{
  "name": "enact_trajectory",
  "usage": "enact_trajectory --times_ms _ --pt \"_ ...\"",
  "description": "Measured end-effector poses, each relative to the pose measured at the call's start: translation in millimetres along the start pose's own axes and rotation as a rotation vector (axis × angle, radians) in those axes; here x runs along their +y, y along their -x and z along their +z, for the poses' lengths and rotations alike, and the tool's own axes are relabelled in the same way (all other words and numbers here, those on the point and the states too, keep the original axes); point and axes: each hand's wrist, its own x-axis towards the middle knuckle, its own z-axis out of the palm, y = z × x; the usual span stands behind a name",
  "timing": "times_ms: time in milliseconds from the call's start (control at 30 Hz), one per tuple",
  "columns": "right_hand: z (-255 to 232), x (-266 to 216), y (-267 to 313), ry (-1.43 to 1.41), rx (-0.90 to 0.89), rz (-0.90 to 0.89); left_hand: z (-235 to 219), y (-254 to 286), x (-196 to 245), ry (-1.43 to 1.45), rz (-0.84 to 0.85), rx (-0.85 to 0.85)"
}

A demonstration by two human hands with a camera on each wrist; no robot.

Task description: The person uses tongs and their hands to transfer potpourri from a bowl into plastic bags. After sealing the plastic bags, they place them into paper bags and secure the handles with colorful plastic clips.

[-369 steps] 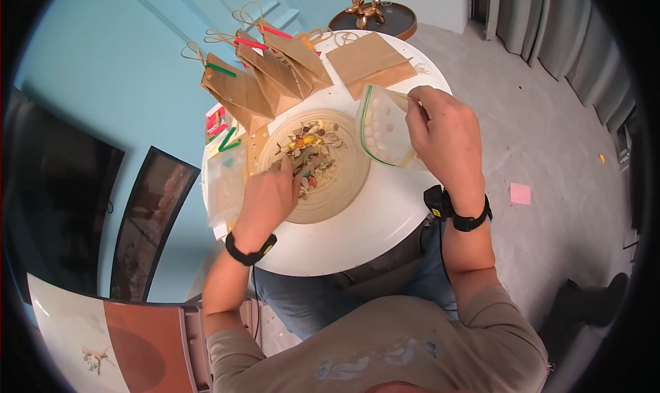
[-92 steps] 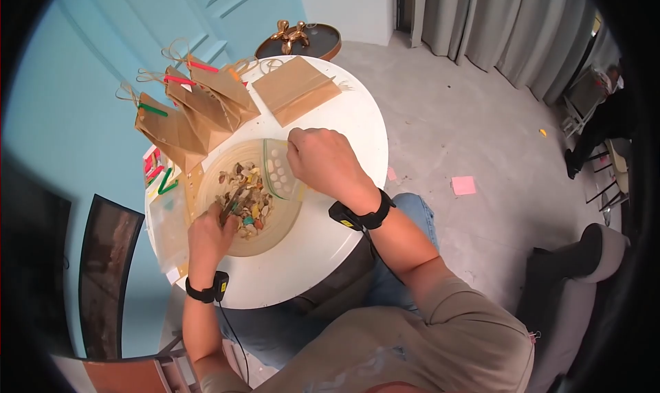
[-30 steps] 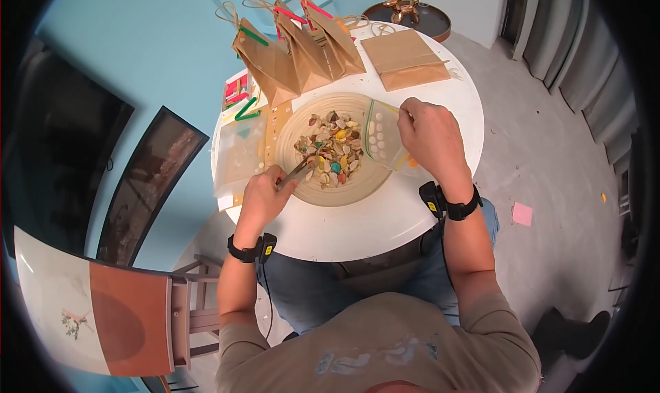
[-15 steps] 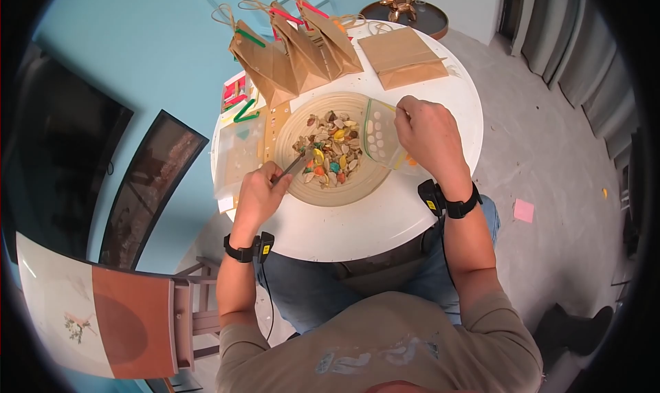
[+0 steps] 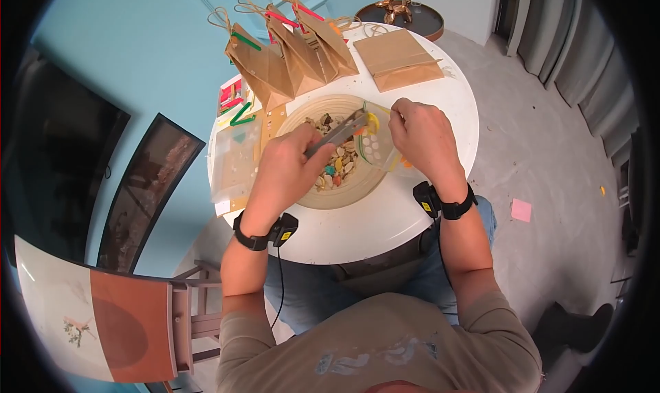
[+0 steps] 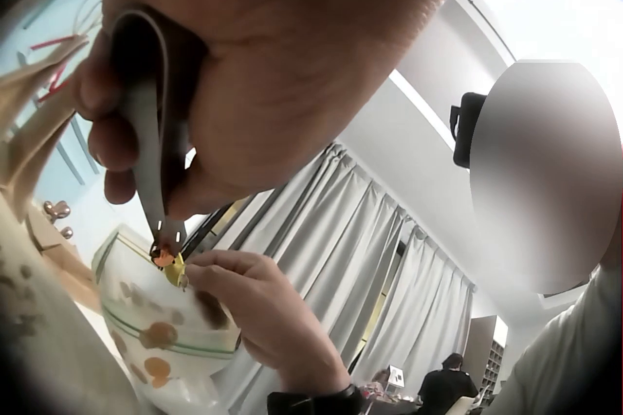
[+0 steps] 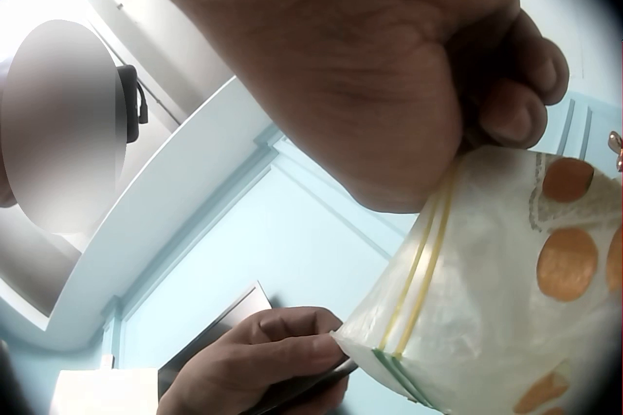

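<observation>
My left hand (image 5: 285, 166) grips metal tongs (image 5: 337, 133) that reach across the round beige plate (image 5: 344, 200). In the left wrist view the tong tips hold an orange piece (image 6: 164, 257), with a yellow piece (image 6: 175, 271) beside it, at the mouth of a clear zip bag (image 6: 146, 327). My right hand (image 5: 431, 142) pinches the bag's edge and keeps it up over the plate's right side. Pale and orange round spots show on the bag (image 7: 487, 269). A heap of shell-like pieces (image 5: 337, 167), some teal, yellow and orange, lies on the plate, partly hidden by my left hand.
Three brown paper bags (image 5: 265, 73) with red and green clips stand at the back left; another paper bag (image 5: 399, 58) lies behind the zip bag. A translucent plastic sheet (image 5: 234, 159) and green strips (image 5: 240, 113) lie at the left of the white table (image 5: 350, 238).
The tongs have risen from the heap and moved right to the zip bag's mouth, carrying orange and yellow pieces. My right hand keeps its hold on the bag.
</observation>
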Motion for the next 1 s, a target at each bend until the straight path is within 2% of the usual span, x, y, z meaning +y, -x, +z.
enact_trajectory --times_ms 67,167,267,467,767,1000 --pt "-1.4 0.0 -0.5 -0.004 0.008 -0.001 12.3 -6.6 2.2 -0.014 0.010 -0.039" --pt "-2.5 1.6 -1.3 -0.009 0.026 -0.010 13.0 -12.3 21.4 -0.010 -0.110 -0.178" --pt "-2.8 5.5 -1.2 -0.010 0.040 -0.007 9.7 -5.7 14.9 0.024 -0.137 -0.143" --pt "-4.5 6.3 -0.8 -0.015 0.042 -0.013 -9.4 24.7 -29.1 -0.160 -0.164 -0.011" --pt "-5.9 4.4 0.8 0.005 0.025 -0.006 -9.6 81.0 -102.9 -0.266 -0.340 -0.034" --pt "-3.1 1.9 0.8 0.003 0.026 -0.011 5.5 68.1 -82.4 -0.183 -0.361 -0.121"
